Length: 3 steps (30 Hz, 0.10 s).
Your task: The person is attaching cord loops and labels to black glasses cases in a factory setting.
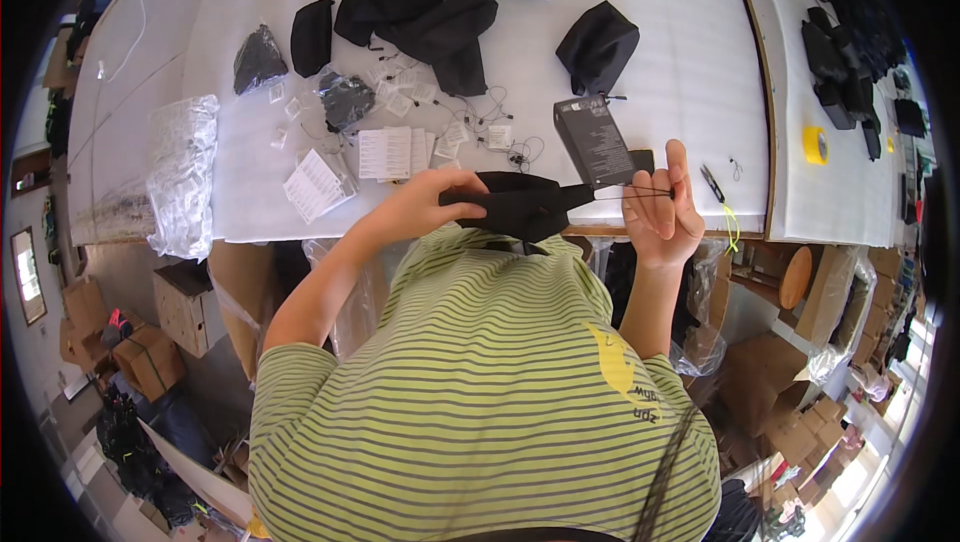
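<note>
A black fabric pouch [515, 208] is held just in front of my body, over the table's near edge. My left hand [455, 194] is closed on its left end, thumb below and fingers on top. From the pouch's narrowed right end a thin black cord [625, 192] runs taut to my right hand [662, 210]. The fingers of that hand are curled on the cord, with the index finger pointing up. Just beyond the cord lies a dark grey printed card box [592, 140]. White printed leaflets [385, 154] lie beyond my left hand.
Black pouches [425, 17] are heaped at the far middle, with another pouch [598, 45] to their right. Loose corded tags [490, 135] lie nearer. Small scissors [712, 184] lie right of my right hand. Clear plastic film [183, 177] hangs over the table edge at left.
</note>
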Available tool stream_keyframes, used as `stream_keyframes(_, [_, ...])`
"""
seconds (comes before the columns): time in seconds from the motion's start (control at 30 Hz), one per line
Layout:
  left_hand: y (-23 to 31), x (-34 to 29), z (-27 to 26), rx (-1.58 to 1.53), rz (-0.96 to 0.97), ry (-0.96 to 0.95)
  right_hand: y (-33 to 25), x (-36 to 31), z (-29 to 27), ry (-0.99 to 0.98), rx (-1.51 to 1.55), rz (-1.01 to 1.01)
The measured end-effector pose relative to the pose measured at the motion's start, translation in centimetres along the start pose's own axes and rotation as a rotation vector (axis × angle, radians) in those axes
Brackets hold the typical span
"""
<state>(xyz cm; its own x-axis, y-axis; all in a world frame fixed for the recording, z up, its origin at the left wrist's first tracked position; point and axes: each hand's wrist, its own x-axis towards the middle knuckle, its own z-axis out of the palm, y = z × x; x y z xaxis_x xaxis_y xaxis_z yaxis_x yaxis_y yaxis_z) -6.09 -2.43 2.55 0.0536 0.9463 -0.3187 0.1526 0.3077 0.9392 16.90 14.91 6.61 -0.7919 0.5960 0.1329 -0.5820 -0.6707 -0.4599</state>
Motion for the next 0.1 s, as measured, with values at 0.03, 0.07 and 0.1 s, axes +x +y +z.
stream_keyframes(0.03, [-0.02,0.07,0.40,-0.019,-0.053,0.040,-0.47,-0.01,-0.21,-0.016,-0.044,0.016])
stream_keyframes(0.07, [-0.11,0.18,0.78,-0.038,-0.106,0.081,-0.86,0.00,-0.51,-0.022,-0.061,0.026])
stream_keyframes(0.1, [-0.05,0.28,1.15,-0.043,-0.114,0.082,-1.21,-0.05,-0.85,-0.026,-0.080,0.039])
